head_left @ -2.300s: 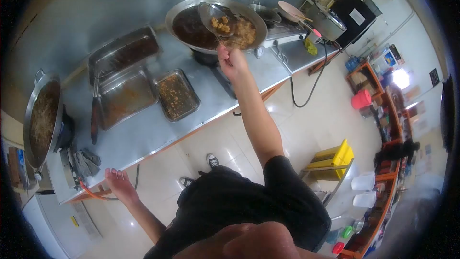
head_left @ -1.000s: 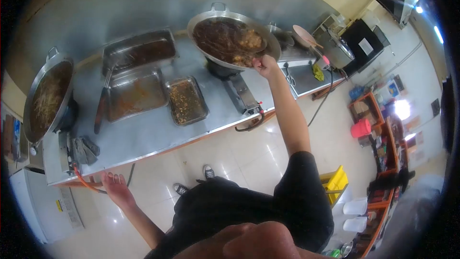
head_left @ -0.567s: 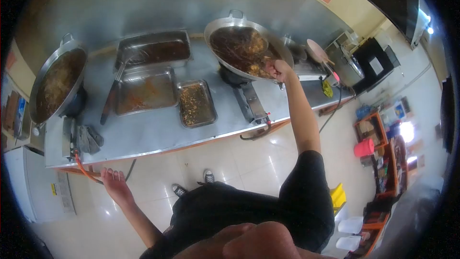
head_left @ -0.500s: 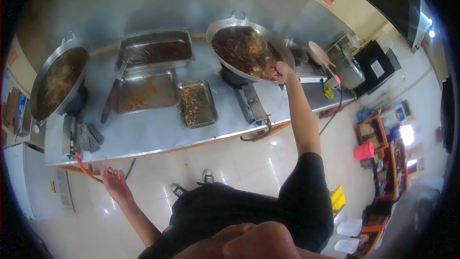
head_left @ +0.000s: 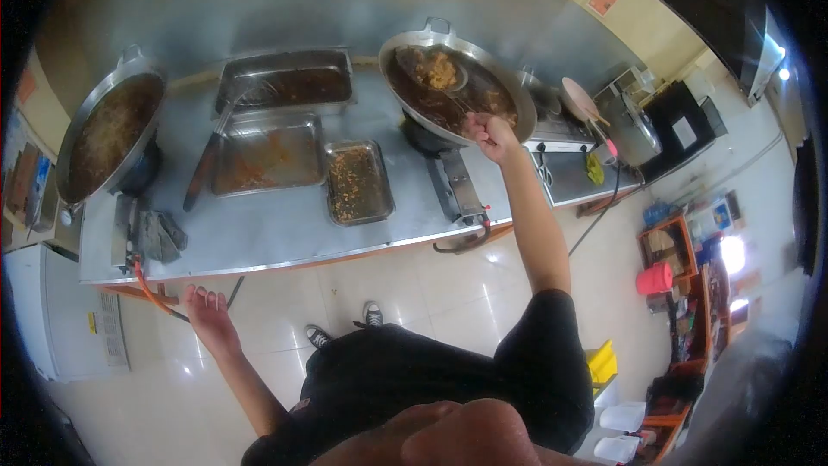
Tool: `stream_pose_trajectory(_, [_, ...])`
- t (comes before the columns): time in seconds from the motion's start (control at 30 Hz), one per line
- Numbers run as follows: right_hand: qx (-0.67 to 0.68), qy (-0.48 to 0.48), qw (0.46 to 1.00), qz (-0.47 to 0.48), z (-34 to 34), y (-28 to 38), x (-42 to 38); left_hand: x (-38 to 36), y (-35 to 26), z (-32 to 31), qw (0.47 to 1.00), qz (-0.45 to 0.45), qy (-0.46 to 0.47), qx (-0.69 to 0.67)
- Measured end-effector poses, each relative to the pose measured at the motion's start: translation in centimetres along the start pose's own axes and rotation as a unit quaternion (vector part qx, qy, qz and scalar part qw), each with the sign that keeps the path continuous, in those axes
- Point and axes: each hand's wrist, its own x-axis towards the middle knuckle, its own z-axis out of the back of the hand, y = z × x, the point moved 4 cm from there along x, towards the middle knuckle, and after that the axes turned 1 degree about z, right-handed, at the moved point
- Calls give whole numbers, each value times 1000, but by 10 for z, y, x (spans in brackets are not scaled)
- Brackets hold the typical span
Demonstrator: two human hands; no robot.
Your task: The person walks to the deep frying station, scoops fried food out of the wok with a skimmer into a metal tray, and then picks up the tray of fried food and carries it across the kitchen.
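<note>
My right hand (head_left: pixel 490 135) is closed around the thin handle of a skimmer (head_left: pixel 462 79), over the near rim of the right wok (head_left: pixel 523 112). The skimmer's round head is partly in the dark liquid, and beside it is a clump of golden-brown food (head_left: pixel 438 71). More pieces of food show in the liquid near my hand. My left hand (head_left: pixel 210 321) hangs in front of the counter with its fingers apart, holding nothing. It is nearest to the orange gas hose (head_left: pixel 153 295) below the counter edge.
A second wok (head_left: pixel 112 134) of bubbling liquid stands at the left. Between the woks are a deep tray (head_left: pixel 285 108), a shallow tray (head_left: pixel 289 181), a small tray with crumbs (head_left: pixel 373 211) and a dark-handled utensil (head_left: pixel 201 177). A gas burner (head_left: pixel 457 185) sits under the right wok.
My right hand has shifted left along the wok's near rim. The skimmer head shows more plainly, and the food clump now lies farther left in the wok. My left hand has barely moved.
</note>
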Motion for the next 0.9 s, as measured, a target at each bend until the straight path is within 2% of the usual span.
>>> stream_pose_trajectory(0.13, [-2, -2, 998, 55, -4, -19, -18, -3, -7, -2, 1000, -4, 4, 0])
stream_pose_trajectory(0.23, [-3, -33, 995, 92, -19, -30, -52, -3, -9, 8, 1000, -7, -2, -6])
stream_pose_trajectory(0.33, [-23, -65, 987, 147, -33, -33, -48, 0, -8, 8, 1000, 5, -15, -8])
stream_pose_trajectory(0.37, [-20, 40, 990, 132, -25, -31, -27, -2, -6, 7, 1000, 15, -19, -6])
stream_pose_trajectory(0.47, [16, -39, 992, 122, -37, -19, -36, -6, -2, -7, 999, 25, 30, -5])
stream_pose_trajectory(0.5, [-3, -11, 990, 139, -37, -22, -49, -4, -3, -8, 1000, 21, 22, -1])
stream_pose_trajectory(0.57, [14, -50, 992, 111, -41, -19, -76, -7, -1, -1, 1000, 16, -1, 2])
stream_pose_trajectory(0.6, [18, -69, 993, 94, -44, -16, -83, -2, 9, -4, 1000, 14, 18, -21])
stream_pose_trajectory(0.67, [64, -81, 986, 128, -32, -10, -37, 9, 26, -5, 998, 24, 47, -47])
stream_pose_trajectory(0.7, [79, -66, 992, 80, -37, -1, -25, 11, 28, -29, 994, 54, 72, -62])
stream_pose_trajectory(0.8, [69, -46, 991, 105, -31, 3, -28, -17, 9, -70, 987, 9, 161, 18])
stream_pose_trajectory(0.83, [21, -14, 992, 123, -31, -3, -49, -17, 4, -58, 990, 3, 138, 41])
stream_pose_trajectory(0.9, [74, -34, 993, 84, -41, -8, -85, -22, 0, -20, 992, -4, 91, 82])
